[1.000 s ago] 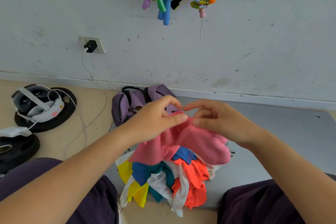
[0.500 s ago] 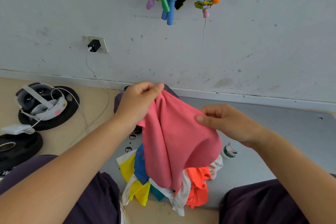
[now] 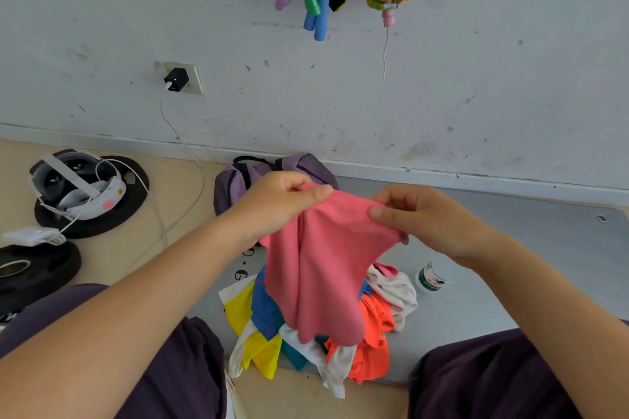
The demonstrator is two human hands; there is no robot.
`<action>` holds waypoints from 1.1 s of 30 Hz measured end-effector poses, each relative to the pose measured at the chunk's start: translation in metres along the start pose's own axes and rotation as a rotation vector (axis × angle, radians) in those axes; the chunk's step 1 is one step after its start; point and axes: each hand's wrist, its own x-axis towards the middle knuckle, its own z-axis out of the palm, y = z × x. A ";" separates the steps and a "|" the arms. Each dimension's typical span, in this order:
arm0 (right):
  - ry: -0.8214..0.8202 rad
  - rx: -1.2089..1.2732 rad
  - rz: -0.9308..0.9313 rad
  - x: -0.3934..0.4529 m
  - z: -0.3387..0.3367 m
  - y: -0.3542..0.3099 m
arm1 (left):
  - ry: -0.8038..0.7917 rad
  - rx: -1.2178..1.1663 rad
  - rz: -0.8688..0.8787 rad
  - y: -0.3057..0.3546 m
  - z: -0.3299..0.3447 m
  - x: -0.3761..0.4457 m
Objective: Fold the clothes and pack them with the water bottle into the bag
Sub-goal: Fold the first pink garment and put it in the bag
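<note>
Both hands, the left hand (image 3: 279,196) and right hand (image 3: 422,218), pinch the top edge of the pink garment (image 3: 320,269), hanging above the clothes pile (image 3: 306,337) on the grey mat (image 3: 510,265). Spreading the pinches toward its corners should flatten it before folding.

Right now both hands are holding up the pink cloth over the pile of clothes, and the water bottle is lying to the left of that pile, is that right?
Not quite. The water bottle lies to the right of the pile of clothes, on the grey mat, as the head view shows. The rest holds: the left hand and right hand both grip the pink cloth above the pile.
</note>
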 end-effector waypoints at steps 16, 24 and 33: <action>-0.097 0.079 0.020 0.002 0.015 0.001 | -0.189 -0.088 0.126 0.008 0.010 -0.013; -0.014 0.078 0.009 0.003 0.010 0.003 | -0.203 -0.149 -0.012 0.003 0.005 -0.008; -0.137 0.230 -0.030 -0.002 0.012 -0.005 | -0.047 -0.446 -0.132 0.002 0.014 -0.006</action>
